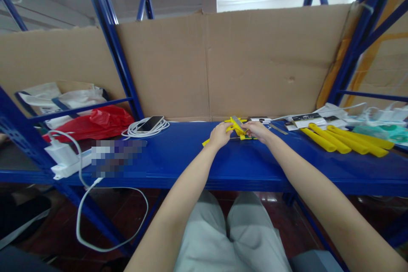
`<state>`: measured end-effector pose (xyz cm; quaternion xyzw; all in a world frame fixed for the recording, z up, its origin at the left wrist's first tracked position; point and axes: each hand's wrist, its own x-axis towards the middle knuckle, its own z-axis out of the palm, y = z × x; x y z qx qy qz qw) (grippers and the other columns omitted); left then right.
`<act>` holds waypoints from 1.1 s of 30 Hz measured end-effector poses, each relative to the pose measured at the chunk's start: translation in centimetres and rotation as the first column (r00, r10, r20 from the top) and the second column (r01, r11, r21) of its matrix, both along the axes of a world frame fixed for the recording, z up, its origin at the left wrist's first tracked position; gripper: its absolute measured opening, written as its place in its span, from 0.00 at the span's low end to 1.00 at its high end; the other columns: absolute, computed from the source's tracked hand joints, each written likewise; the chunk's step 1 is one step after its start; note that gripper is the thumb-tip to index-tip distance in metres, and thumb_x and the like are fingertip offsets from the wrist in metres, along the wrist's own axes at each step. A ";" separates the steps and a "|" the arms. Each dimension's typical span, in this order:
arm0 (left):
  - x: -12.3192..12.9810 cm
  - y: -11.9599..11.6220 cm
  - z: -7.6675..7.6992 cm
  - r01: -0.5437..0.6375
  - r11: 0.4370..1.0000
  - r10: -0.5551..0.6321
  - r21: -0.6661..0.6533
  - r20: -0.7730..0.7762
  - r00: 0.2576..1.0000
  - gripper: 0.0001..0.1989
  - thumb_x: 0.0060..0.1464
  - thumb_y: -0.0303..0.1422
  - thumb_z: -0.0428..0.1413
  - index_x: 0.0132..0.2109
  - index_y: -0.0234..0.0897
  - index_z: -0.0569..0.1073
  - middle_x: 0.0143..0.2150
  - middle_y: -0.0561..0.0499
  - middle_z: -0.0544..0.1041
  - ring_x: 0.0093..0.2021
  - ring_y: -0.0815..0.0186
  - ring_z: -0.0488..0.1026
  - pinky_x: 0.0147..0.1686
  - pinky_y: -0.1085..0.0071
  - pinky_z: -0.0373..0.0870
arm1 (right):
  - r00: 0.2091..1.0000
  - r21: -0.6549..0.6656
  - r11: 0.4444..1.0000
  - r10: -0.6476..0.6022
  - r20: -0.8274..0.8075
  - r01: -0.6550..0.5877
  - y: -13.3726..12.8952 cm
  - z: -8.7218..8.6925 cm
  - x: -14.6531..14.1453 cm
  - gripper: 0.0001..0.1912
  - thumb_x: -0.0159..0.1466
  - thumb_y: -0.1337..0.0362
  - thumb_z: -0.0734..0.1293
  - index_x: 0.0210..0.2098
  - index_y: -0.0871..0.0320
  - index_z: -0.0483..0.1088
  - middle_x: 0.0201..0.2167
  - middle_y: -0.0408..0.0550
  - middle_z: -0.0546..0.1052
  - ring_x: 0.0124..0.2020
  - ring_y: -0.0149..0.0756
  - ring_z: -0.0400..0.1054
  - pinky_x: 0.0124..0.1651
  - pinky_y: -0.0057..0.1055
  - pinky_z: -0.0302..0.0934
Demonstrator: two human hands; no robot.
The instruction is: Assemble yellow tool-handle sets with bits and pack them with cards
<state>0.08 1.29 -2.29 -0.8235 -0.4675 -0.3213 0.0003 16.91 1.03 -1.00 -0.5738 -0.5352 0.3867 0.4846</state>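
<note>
My left hand (220, 134) is closed on a small yellow piece with a grey flat part (236, 123), held just above the blue shelf. From the other side, my right hand (257, 130) pinches the same piece; its exact shape is partly hidden by my fingers. Under the hands lies something yellow (205, 142) with a thin rod reaching right, mostly covered by my left hand. A yellow and green bit (247, 137) shows below my right fingers. Just right of that hand, a flat grey metal strip (278, 128) rests on the shelf.
Several yellow handle-like tubes (347, 139) lie at right beside black-and-white packets (307, 120). A phone (151, 123) sits on a coiled white cable (132, 129) at left, near a red bag (105, 121) and a white power strip (68, 168). Cardboard (255, 63) stands behind.
</note>
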 end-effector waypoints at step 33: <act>0.1 -1.6 0.6 -0.045 0.999 0.034 -0.029 -0.305 0.952 0.23 0.62 0.30 0.46 0.62 0.49 0.66 0.49 0.46 0.71 0.51 0.60 0.69 0.50 0.67 0.65 | 0.612 0.191 0.941 -0.328 0.719 0.279 2.5 -1.4 6.4 0.12 0.61 0.69 0.63 0.38 0.61 0.78 0.42 0.54 0.79 0.46 0.42 0.73 0.45 0.27 0.63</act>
